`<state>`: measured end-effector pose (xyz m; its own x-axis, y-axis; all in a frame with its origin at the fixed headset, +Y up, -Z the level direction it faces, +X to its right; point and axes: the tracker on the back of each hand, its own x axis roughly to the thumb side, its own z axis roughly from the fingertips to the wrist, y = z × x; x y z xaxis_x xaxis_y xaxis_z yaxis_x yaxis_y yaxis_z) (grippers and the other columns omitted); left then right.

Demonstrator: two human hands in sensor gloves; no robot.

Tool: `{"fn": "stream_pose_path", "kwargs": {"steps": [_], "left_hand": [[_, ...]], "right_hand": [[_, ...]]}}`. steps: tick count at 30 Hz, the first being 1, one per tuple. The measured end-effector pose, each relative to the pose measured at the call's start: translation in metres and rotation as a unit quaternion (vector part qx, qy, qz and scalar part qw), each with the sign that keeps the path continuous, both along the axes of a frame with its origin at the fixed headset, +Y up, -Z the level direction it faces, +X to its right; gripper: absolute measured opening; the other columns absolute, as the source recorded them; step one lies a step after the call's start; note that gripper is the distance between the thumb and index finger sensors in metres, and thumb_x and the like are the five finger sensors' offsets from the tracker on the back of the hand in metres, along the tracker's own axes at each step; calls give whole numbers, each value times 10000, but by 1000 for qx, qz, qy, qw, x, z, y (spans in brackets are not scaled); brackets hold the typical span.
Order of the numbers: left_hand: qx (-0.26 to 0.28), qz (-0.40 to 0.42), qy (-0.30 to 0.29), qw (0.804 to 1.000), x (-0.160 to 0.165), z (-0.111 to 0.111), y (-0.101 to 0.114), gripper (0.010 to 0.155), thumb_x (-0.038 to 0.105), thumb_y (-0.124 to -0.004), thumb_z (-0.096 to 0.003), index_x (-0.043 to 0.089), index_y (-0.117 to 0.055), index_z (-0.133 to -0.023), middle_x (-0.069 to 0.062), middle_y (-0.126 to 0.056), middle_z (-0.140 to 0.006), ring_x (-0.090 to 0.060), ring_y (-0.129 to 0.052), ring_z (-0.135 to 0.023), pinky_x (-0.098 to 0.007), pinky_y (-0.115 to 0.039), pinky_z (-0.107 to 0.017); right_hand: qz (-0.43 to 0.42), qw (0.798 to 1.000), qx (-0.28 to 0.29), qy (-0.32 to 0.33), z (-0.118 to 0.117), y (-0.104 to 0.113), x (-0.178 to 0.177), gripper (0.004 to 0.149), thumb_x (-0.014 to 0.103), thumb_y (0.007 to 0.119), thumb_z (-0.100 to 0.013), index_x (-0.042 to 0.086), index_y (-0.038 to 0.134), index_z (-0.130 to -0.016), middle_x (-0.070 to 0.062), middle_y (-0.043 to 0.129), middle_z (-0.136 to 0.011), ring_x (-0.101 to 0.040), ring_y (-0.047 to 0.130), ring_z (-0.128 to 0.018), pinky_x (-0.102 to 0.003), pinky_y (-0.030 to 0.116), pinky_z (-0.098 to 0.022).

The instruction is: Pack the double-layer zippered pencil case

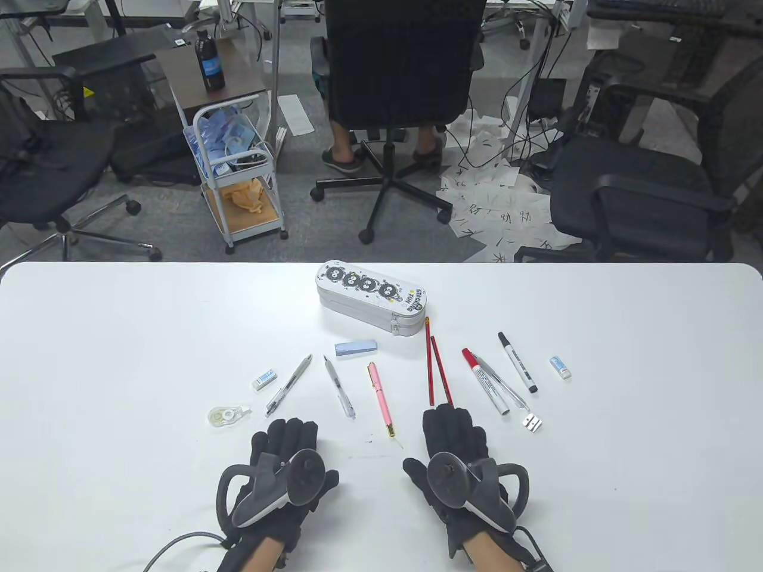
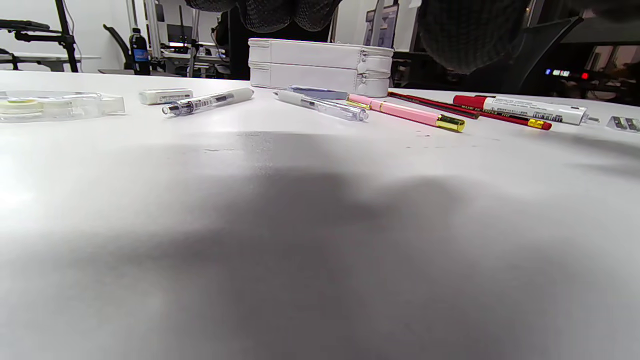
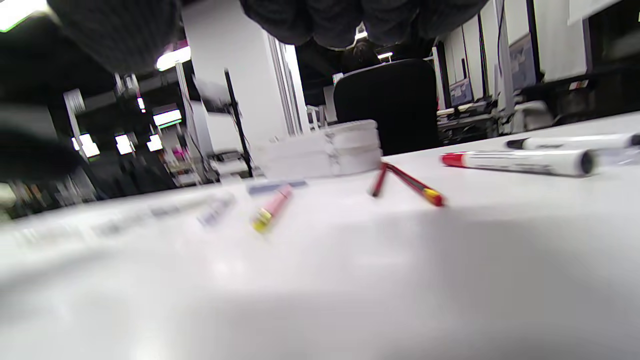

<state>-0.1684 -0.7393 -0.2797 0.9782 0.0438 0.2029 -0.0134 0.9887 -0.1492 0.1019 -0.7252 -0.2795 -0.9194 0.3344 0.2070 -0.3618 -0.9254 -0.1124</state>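
Both hands, left hand [image 1: 280, 471] and right hand [image 1: 456, 459], lie flat on the tabletop [image 1: 119, 357], fingers together, holding nothing. The pencil case [image 1: 372, 298] sits zipped beyond the pens; only the left wrist view shows its two stacked layers [image 2: 320, 67].

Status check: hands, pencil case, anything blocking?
Left hand and right hand flat on table, empty. Pencil case zipped shut. Path clear.

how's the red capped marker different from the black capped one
The red-capped marker has a red cap at its far end; the black-capped marker has black at both ends. The red-capped one lies nearer the pencils, the black-capped one further right, nearer the small eraser. Both have white barrels, lie flat on the table angled alike, untouched by the hands.
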Motion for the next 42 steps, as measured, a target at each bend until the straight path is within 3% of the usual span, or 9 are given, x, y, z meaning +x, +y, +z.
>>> {"fn": "stream_pose_path", "kwargs": {"steps": [6,12,17,23,27,30,32,36,42], "left_hand": [[0,8,-9,1000,0,-3,-2,872,590,-758,-549,79,-450,-1185,-229,-467,-1202,-509,-410,-1071,-624,-336,-732],[-4,14,-10,1000,-2,-8,-2,871,588,-756,-552,72,-453,-1185,-232,-464,-1202,-513,-398,-1070,-625,-325,-730],[-2,38,-6,999,-2,-10,-3,865,581,-765,-553,65,-468,-1181,-235,-475,-1197,-513,-405,-1066,-622,-327,-728],[-7,34,-12,999,0,-10,-6,864,581,-760,-556,66,-462,-1182,-234,-472,-1198,-513,-400,-1067,-623,-325,-726],[-12,35,-14,999,0,-10,-7,871,583,-759,-556,64,-453,-1184,-234,-460,-1201,-516,-388,-1067,-624,-316,-725],[-20,40,-12,999,-2,-12,-8,874,583,-757,-557,62,-445,-1186,-239,-450,-1203,-518,-375,-1068,-627,-309,-724],[-22,42,-10,999,-4,-13,-9,875,583,-757,-557,64,-442,-1187,-237,-446,-1203,-519,-372,-1068,-627,-307,-724],[-27,45,-10,999,-5,-14,-9,877,584,-755,-558,65,-437,-1189,-240,-439,-1205,-522,-362,-1068,-630,-300,-723],[-17,36,-11,999,-6,-14,-7,887,587,-755,-557,64,-422,-1191,-237,-426,-1208,-522,-348,-1070,-631,-294,-723]], "right_hand": [[-39,998,36,-18,-48,43,7,779,602,728,-450,229,451,-1075,-82,434,-1168,-331,445,-1039,-500,465,-735],[0,999,4,-38,-159,65,-2,846,613,786,-419,240,421,-1084,-85,396,-1176,-325,439,-1051,-486,473,-752],[-6,995,-72,-75,-234,52,-12,913,646,793,-395,286,341,-1103,-46,311,-1205,-286,390,-1095,-453,459,-803],[38,979,-181,-92,-283,14,-25,986,656,813,-363,311,272,-1111,-35,228,-1220,-286,301,-1115,-467,397,-824],[45,970,-213,-107,-293,-3,-34,1038,670,811,-358,345,177,-1113,-66,149,-1231,-334,217,-1129,-565,408,-831],[53,965,-230,-111,-296,-15,-39,988,604,830,-412,341,187,-1115,-70,189,-1236,-353,334,-1135,-585,507,-814],[67,974,-174,-131,-293,-15,-40,966,591,862,-400,298,294,-1124,-64,341,-1226,-278,568,-1087,-503,632,-804],[78,983,-115,-121,-284,-9,-38,1003,662,888,-355,199,409,-1105,-122,498,-1146,-302,689,-992,-412,774,-733],[46,995,-17,-93,-260,22,-28,1009,679,931,-319,136,522,-1065,-160,637,-1084,-334,788,-928,-420,858,-640]]}}
